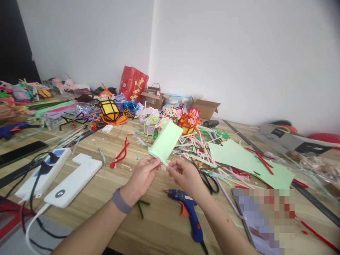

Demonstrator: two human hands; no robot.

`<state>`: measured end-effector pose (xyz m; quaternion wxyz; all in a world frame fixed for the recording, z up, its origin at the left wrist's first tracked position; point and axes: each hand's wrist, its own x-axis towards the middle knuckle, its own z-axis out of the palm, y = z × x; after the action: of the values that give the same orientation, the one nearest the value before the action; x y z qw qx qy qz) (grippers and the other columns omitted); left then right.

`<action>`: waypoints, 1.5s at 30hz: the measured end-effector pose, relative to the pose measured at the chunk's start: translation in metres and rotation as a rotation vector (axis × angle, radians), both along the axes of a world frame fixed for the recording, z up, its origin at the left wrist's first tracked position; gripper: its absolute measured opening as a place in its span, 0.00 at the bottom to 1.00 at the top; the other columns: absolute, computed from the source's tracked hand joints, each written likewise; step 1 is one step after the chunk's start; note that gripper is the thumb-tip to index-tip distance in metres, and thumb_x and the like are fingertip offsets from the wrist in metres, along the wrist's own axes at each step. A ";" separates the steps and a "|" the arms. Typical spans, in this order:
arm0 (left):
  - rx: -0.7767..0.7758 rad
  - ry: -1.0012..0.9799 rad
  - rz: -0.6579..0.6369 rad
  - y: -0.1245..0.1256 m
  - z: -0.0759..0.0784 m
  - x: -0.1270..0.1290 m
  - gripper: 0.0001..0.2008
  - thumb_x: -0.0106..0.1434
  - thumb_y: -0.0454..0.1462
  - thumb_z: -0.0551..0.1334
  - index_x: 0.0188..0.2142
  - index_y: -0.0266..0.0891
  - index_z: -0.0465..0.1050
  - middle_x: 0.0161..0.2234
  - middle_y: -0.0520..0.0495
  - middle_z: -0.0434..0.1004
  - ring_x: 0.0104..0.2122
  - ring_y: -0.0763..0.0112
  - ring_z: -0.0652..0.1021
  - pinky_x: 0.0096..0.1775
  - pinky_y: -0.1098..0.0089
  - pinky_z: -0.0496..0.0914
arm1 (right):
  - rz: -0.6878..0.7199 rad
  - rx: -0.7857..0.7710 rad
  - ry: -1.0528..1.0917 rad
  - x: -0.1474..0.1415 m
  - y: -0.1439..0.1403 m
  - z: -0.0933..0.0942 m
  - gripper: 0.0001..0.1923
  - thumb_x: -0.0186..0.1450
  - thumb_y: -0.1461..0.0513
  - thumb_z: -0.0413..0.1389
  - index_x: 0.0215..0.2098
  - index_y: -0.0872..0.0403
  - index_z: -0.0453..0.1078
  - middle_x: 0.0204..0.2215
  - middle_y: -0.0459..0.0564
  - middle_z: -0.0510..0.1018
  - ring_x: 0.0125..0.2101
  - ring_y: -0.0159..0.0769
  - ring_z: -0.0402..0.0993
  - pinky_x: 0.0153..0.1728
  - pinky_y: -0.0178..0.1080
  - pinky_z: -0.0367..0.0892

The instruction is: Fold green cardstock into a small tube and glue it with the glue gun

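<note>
the left hand (147, 170) is closed, thumb over fingers, on the lower edge of a pale green panel (167, 140), held tilted above the near middle of the wood-grain table (156, 223). the right hand (182, 173) is nearly closed, its fingertips pinching the end of a pale green strip (162, 160) along that edge. the step looks like fitting the strip to the edge; the next move probably calls for a steady left grip while the right lines up the end. just nearer lies a blue hot glue gun (193, 216), within reach, though its nozzle could catch a wrist. black-handled scissors (202, 172) lie beside the right hand, partly hidden. far beyond, loose pipe cleaners and small lanterns (109, 110) crowd the surface.
</note>
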<state>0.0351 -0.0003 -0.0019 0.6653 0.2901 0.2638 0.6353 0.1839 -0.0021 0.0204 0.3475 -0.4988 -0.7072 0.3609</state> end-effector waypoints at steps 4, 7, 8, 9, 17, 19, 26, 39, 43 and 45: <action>0.047 0.084 -0.008 -0.001 0.002 0.003 0.15 0.46 0.36 0.71 0.36 0.38 0.78 0.35 0.47 0.81 0.33 0.69 0.77 0.35 0.71 0.69 | 0.075 0.073 -0.099 -0.012 -0.012 -0.008 0.04 0.62 0.63 0.53 0.29 0.51 0.68 0.18 0.40 0.71 0.17 0.29 0.66 0.20 0.32 0.59; 0.060 0.121 -0.023 -0.002 0.005 0.002 0.20 0.46 0.35 0.71 0.41 0.38 0.77 0.38 0.46 0.82 0.41 0.63 0.78 0.40 0.68 0.69 | 0.071 0.345 -0.257 -0.009 -0.022 0.001 0.06 0.64 0.62 0.54 0.31 0.51 0.72 0.22 0.44 0.75 0.22 0.32 0.70 0.25 0.34 0.63; 0.064 0.138 -0.028 -0.002 0.005 0.002 0.21 0.46 0.35 0.70 0.42 0.38 0.77 0.39 0.45 0.82 0.43 0.62 0.77 0.41 0.68 0.68 | -0.011 0.491 -0.301 -0.004 -0.024 0.008 0.08 0.65 0.60 0.54 0.31 0.51 0.73 0.24 0.46 0.76 0.25 0.34 0.70 0.28 0.36 0.64; 0.068 0.158 -0.029 -0.002 0.005 0.001 0.21 0.47 0.35 0.70 0.43 0.38 0.77 0.40 0.45 0.82 0.44 0.62 0.77 0.42 0.68 0.68 | -0.129 0.644 -0.328 0.002 -0.025 0.015 0.09 0.66 0.59 0.53 0.31 0.51 0.74 0.27 0.49 0.76 0.29 0.37 0.72 0.32 0.39 0.66; 0.066 0.306 0.124 -0.003 -0.001 -0.005 0.24 0.50 0.36 0.69 0.46 0.38 0.66 0.30 0.51 0.78 0.32 0.70 0.77 0.34 0.71 0.68 | -0.271 0.710 -0.352 0.048 -0.011 0.028 0.20 0.66 0.54 0.54 0.56 0.44 0.68 0.48 0.54 0.73 0.51 0.46 0.69 0.51 0.51 0.65; 0.105 0.345 0.144 -0.004 -0.002 -0.006 0.23 0.52 0.36 0.68 0.47 0.39 0.65 0.29 0.52 0.77 0.30 0.71 0.76 0.33 0.72 0.68 | -0.371 0.718 -0.328 0.050 -0.012 0.022 0.22 0.65 0.53 0.55 0.57 0.45 0.68 0.52 0.56 0.70 0.54 0.48 0.66 0.52 0.52 0.64; 0.181 0.484 0.217 -0.006 -0.003 -0.005 0.15 0.57 0.39 0.64 0.44 0.41 0.68 0.31 0.52 0.77 0.29 0.73 0.75 0.30 0.73 0.68 | -0.312 0.615 -0.147 0.043 -0.017 -0.001 0.20 0.64 0.56 0.55 0.55 0.46 0.70 0.45 0.52 0.79 0.44 0.43 0.74 0.47 0.46 0.67; 0.170 0.896 0.192 -0.007 -0.011 -0.012 0.14 0.53 0.44 0.67 0.39 0.42 0.81 0.31 0.48 0.82 0.33 0.64 0.77 0.34 0.68 0.68 | -0.295 0.393 0.211 0.041 -0.017 -0.016 0.06 0.60 0.60 0.60 0.34 0.47 0.79 0.32 0.47 0.81 0.37 0.38 0.75 0.44 0.42 0.68; 0.210 0.929 0.218 -0.007 -0.010 -0.013 0.12 0.54 0.44 0.67 0.37 0.44 0.81 0.34 0.48 0.83 0.34 0.63 0.78 0.37 0.68 0.69 | -0.303 0.376 0.290 0.038 -0.018 -0.020 0.07 0.60 0.60 0.60 0.35 0.47 0.79 0.35 0.47 0.81 0.40 0.38 0.76 0.46 0.43 0.67; 0.230 0.912 0.236 -0.007 -0.010 -0.013 0.13 0.54 0.44 0.67 0.37 0.44 0.81 0.35 0.47 0.83 0.36 0.62 0.78 0.38 0.67 0.69 | -0.299 0.397 0.307 0.037 -0.018 -0.021 0.07 0.60 0.61 0.60 0.36 0.47 0.79 0.35 0.47 0.81 0.41 0.38 0.75 0.47 0.43 0.67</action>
<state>0.0216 -0.0078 -0.0117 0.3690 0.5787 0.4877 0.5395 0.2211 -0.0205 -0.0009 0.5907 -0.4591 -0.6219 0.2315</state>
